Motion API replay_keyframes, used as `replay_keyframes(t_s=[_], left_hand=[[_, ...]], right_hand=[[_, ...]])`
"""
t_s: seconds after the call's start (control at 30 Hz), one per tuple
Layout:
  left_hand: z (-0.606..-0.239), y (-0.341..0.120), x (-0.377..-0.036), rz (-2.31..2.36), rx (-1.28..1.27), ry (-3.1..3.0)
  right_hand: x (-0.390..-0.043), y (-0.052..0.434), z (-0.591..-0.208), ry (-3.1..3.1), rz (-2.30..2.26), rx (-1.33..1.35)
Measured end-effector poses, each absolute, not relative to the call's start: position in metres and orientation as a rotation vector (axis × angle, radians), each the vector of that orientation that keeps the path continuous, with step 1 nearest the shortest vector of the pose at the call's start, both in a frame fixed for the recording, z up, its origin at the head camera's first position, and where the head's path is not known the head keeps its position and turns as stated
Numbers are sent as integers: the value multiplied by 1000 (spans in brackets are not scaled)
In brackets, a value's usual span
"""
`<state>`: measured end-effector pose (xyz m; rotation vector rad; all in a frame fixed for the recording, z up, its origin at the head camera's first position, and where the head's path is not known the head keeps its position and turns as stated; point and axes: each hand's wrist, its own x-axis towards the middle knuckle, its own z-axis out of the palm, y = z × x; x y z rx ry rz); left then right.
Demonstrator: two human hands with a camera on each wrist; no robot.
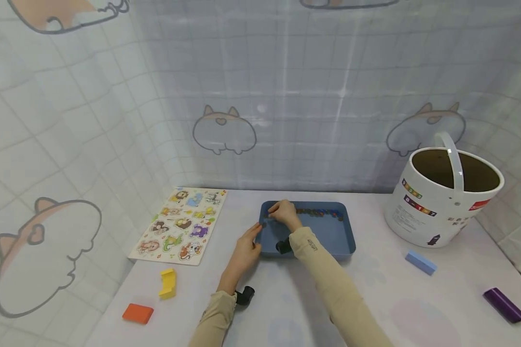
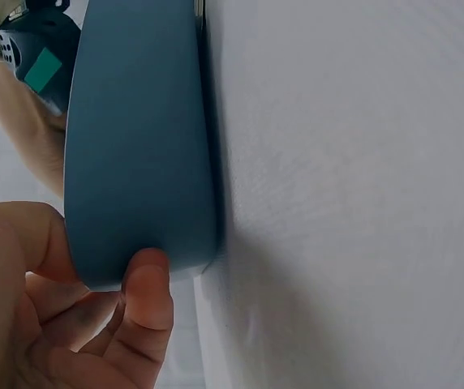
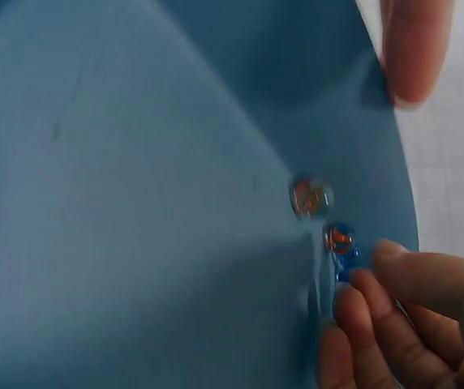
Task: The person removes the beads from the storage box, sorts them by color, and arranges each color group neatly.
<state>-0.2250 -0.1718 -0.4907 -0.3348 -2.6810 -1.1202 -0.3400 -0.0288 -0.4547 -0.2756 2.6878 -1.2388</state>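
Observation:
A shallow blue tray (image 1: 325, 238) lies on the table and holds glass marbles. My left hand (image 1: 245, 246) grips its near left corner; in the left wrist view, the fingers (image 2: 147, 284) press the outer wall (image 2: 143, 146). Inside the far left part, my right hand (image 1: 284, 213) pinches a blue marble (image 3: 345, 261) between thumb and fingertips, partly hidden. Beside it in the right wrist view lie an orange-and-blue marble (image 3: 340, 237) and a clear marble with orange streaks (image 3: 311, 197). More marbles (image 1: 317, 212) line the tray's far side.
An animal puzzle board (image 1: 180, 226) lies left of the tray. Nearer are a yellow block (image 1: 168, 283) and an orange-red block (image 1: 138, 313). To the right stand a white bucket (image 1: 425, 212) with a handle, a light blue block (image 1: 421, 262) and a purple block (image 1: 505, 305).

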Motion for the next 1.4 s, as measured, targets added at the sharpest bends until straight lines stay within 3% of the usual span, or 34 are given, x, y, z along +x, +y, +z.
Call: replay_keyframes(t_s=[0.53, 0.83, 1.1, 1.4], left_hand=[[-492, -167, -223, -1095, -339, -2674], [-488, -170, -224, -1132, -330, -2678], [-490, -173, -227, -1125, -323, -2655], [-489, -171, -225, -1138, -282, -2686]], right_hand=[[-347, -41, -467, 2749, -1092, -295], [-345, -24, -448, 2571, -1338, -362], [-333, -10, -426, 2446, -1505, -381], [-301, 2, -428, 2488, -1565, -485]])
